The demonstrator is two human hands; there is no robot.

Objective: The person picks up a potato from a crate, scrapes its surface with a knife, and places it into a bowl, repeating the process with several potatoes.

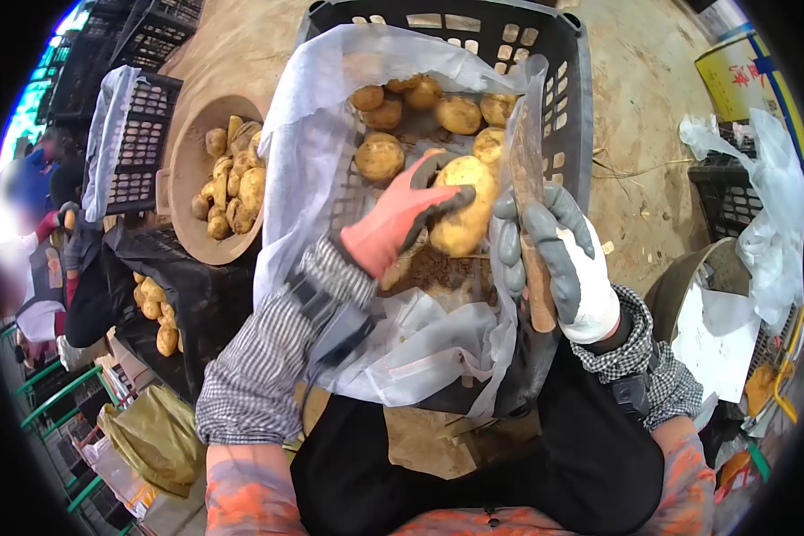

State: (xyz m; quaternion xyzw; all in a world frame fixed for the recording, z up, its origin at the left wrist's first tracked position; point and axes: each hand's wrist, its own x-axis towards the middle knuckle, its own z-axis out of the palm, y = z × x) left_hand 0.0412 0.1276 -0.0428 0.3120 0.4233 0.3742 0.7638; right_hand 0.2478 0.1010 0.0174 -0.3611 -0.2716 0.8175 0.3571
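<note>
My left hand (406, 210), in a red glove with dark fingertips, grips a large yellow potato (467, 210) above the lined crate. Closed around the wooden handle of a long, dirt-stained knife (538, 290) is my right hand (558, 255), in a grey and white glove. The knife's blade points away from me along the crate's right side. Several smaller potatoes (380, 156) lie in the black plastic crate (579, 98), mostly at its far end. White sheeting (308, 134) lines the crate and hangs over its edges.
To the left stand a round tan basin (174, 201) of potatoes and a black-lined crate (223, 299) with more. A person (40, 241) is at the far left. Crates, a bucket (683, 277) and a plastic bag (768, 214) stand on the right.
</note>
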